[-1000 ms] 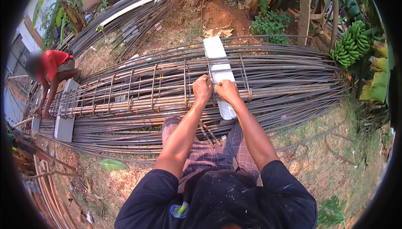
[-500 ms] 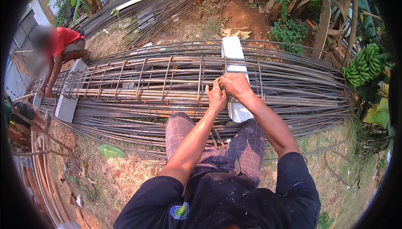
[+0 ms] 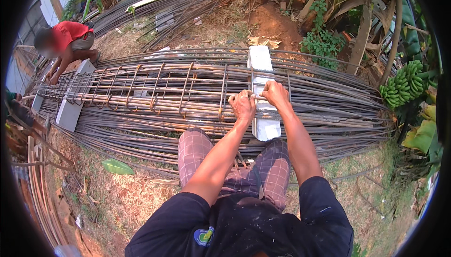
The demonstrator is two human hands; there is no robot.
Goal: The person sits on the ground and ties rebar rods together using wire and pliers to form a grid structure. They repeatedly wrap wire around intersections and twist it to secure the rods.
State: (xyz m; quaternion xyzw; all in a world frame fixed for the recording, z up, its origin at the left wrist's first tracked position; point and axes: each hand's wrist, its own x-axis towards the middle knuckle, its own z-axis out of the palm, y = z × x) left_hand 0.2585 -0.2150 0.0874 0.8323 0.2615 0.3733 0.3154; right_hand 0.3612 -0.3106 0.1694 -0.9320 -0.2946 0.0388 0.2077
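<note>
A long cage of steel reinforcing bars, with square stirrups around the bars, lies across the view in front of me. Near its right end, my left hand is closed at the near-side bars, beside a stirrup. My right hand is closed a little to the right, above a white block that sits beneath the cage. The fingertips of both hands almost meet. Between them something small and pale shows; whether it is a thumb or a held piece, I cannot tell.
Loose steel bars lie under and around the cage. A pale block supports its left part. At the far left a person in a red shirt bends over the cage end. Green bananas hang at the right.
My right hand has shifted slightly right, and my hands, overlapping before, are now side by side. The person in red has bent lower. The whole view has shifted slightly.
</note>
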